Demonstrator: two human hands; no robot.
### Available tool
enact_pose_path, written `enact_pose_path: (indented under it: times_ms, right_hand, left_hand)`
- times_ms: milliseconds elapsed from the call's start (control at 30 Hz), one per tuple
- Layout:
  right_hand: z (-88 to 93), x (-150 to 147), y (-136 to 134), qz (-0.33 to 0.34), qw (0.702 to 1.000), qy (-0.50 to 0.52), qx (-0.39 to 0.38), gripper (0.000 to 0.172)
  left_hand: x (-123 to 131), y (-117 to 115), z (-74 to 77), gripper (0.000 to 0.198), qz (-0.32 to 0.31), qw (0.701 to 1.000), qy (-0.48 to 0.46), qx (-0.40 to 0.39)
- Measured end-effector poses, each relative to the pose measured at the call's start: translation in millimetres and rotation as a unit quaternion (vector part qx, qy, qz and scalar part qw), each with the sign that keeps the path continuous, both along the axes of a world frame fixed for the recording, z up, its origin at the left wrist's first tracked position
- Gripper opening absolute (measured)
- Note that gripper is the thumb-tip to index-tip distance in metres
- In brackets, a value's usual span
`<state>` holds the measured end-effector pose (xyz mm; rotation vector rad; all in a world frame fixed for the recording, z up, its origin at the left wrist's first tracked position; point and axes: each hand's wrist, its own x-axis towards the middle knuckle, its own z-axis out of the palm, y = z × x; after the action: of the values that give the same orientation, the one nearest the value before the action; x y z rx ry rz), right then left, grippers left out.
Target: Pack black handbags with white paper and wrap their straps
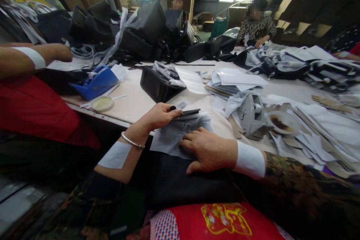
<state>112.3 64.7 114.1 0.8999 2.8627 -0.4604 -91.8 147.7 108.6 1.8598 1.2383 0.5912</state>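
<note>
My left hand (163, 115), with a silver bangle on the wrist, is closed on a thin dark flat piece (188, 113) at the table's near edge. My right hand (206, 150) lies flat, fingers stretched out, on a grey sheet of tissue paper (171, 138) that covers part of a black bag (171, 180) in my lap. The dark piece sits just above the paper's top edge.
A black box-shaped bag (157, 84) stands behind my hands. Piles of white paper and card (306, 127) fill the right. At left, a person in red reaches an arm (33, 58) over a blue tray (97, 82) and a small round dish (102, 103). Two people sit at the far side.
</note>
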Motion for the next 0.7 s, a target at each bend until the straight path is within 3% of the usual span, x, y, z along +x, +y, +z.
enact_pose_path:
  times_ms: [100, 200, 367, 533, 700]
  right_hand:
    - [-6.4, -21, -9, -0.046, 0.996, -0.034, 0.069, 0.044]
    - [-19.1, -40, -11, -0.048, 0.992, -0.06, 0.097, 0.02]
    - [-29.2, -36, -2, 0.0, 0.992, -0.076, 0.099, 0.02]
    - [-20.3, -13, 3, 0.053, 0.996, -0.024, 0.066, 0.016]
    - [-12.6, -7, 2, 0.05, 0.998, -0.025, 0.029, 0.016]
  left_hand:
    - [4, 0, -0.7, 0.046, 0.012, 1.0, 0.008, 0.005]
    - [6, -2, -1.2, 0.045, 0.01, 1.0, 0.011, 0.011]
    - [3, -5, -2.1, 0.047, 0.009, 1.0, 0.005, 0.008]
    - [1, -4, -2.9, 0.047, 0.009, 1.0, -0.002, 0.013]
    - [3, -5, -6.1, 0.046, 0.006, 1.0, 0.007, 0.014]
